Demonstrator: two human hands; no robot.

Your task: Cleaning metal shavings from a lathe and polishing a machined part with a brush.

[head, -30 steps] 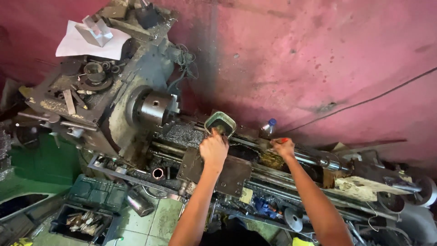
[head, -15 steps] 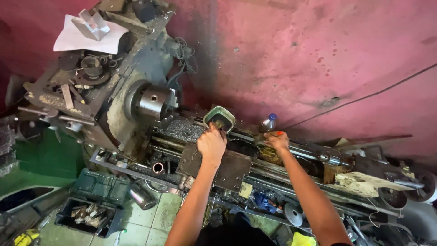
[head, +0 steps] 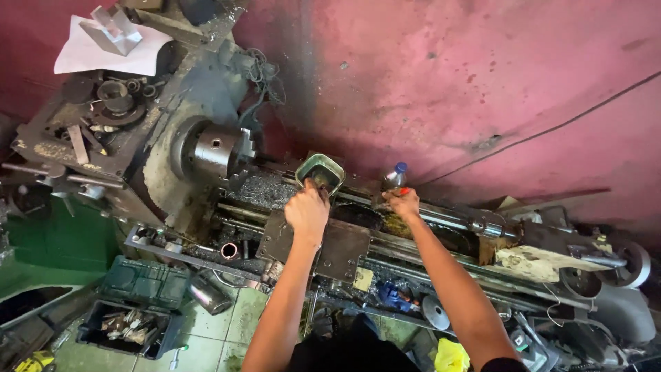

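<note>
right hand (head: 403,203) shifted beside bottle (head: 394,176), left hand (head: 307,211) still on tin (head: 320,172)

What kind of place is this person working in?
Most likely a small machine shop. A large grimy grey metal lathe with a round steel chuck stands against a stained red wall, and an open dark plastic toolbox of metal bits sits on the green tiled floor.

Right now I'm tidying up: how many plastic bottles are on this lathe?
1: a clear bottle with a blue cap stands at the back of the lathe bed, by the right hand. Clutter may hide others.
</note>
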